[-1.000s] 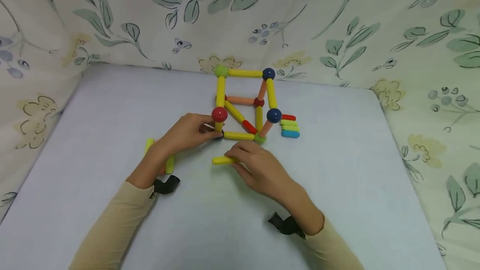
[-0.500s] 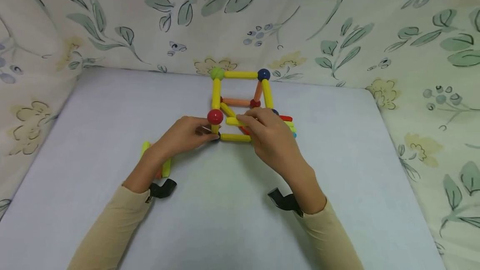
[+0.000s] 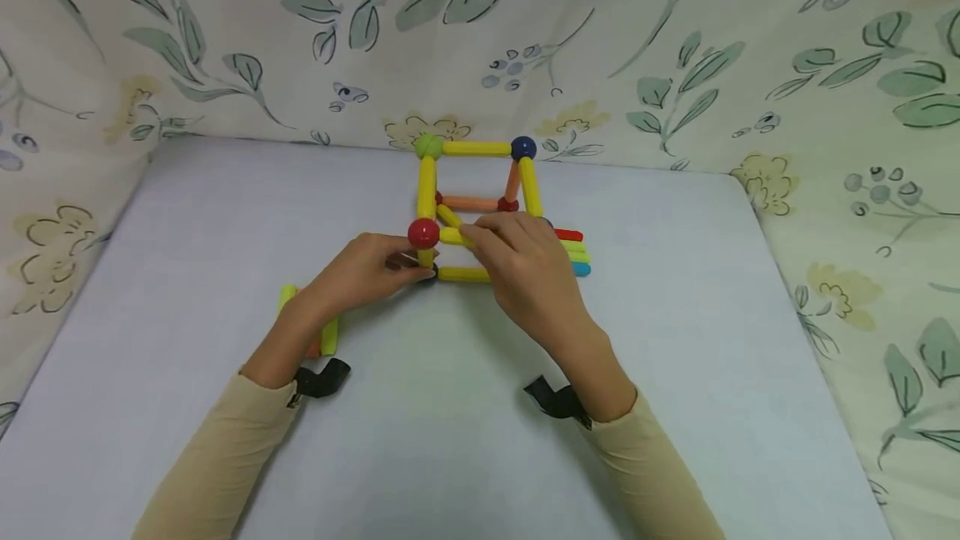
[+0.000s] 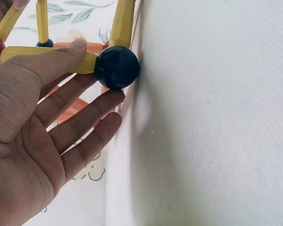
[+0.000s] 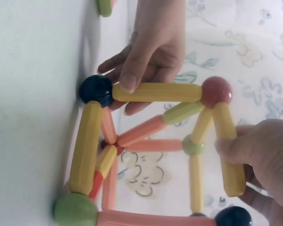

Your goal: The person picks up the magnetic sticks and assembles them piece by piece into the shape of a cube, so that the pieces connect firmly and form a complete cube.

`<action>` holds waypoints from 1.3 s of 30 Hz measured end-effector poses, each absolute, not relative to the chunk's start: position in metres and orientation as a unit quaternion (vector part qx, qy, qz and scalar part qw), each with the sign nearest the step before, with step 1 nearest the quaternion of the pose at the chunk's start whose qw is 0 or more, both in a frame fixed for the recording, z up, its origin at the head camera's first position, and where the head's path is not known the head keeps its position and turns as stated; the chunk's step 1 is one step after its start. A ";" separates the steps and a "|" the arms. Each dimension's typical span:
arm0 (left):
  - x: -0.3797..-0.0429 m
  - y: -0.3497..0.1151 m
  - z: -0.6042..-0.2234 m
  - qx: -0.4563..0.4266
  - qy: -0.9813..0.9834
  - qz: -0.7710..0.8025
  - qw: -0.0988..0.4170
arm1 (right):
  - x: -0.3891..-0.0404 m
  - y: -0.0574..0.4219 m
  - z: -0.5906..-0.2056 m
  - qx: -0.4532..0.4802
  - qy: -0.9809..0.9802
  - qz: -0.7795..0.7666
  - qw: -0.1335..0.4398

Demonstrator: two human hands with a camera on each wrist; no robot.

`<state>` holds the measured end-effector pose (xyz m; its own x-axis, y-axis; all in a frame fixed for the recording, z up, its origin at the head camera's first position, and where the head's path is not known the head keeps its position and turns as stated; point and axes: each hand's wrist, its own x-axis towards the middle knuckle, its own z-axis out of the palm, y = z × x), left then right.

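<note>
A cube-like frame of magnetic rods and balls stands at the back of the table. My left hand (image 3: 367, 269) pinches its front-left upright yellow rod (image 5: 172, 92), just above a dark blue ball (image 4: 117, 67) on the table; the thumb lies along the rod. My right hand (image 3: 525, 269) pinches another yellow magnetic rod (image 5: 230, 155) between thumb and fingers. One end of that rod meets the red ball (image 3: 423, 233) at the top of the upright. In the right wrist view its other end stands apart from a dark blue ball (image 5: 233, 217). The head view hides that end behind the hand.
Red, green and blue short rods (image 3: 576, 253) lie in a row right of the frame. More yellow-green and orange rods (image 3: 329, 337) lie partly under the left forearm. A floral cloth (image 3: 480, 40) hangs behind the white table (image 3: 442, 440).
My right hand has moved forward from in front of the frame, bringing its yellow rod up and left against the red ball. The left hand has kept its hold at the front-left corner.
</note>
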<state>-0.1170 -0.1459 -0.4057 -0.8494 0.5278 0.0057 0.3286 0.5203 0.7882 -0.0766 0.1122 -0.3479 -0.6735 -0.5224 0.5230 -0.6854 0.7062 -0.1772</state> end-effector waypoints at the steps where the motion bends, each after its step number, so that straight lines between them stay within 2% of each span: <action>1: -0.117 -0.146 -0.406 0.247 0.863 0.424 0.118 | -0.077 0.112 -0.349 0.336 -0.896 0.185 0.226; 31: -0.116 -0.142 -0.404 0.254 0.874 0.400 0.107 | -0.090 0.132 -0.351 0.351 -0.875 0.243 0.228; 39: -0.113 -0.142 -0.403 0.240 0.878 0.398 0.112 | -0.095 0.150 -0.344 0.325 -0.892 0.243 0.198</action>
<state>-0.1130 -0.1422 -0.4033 -0.8593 0.5114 -0.0065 0.3326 0.5685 0.7525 -0.0948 0.1502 -0.3442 -0.7093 -0.4843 0.5122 -0.6771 0.6702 -0.3040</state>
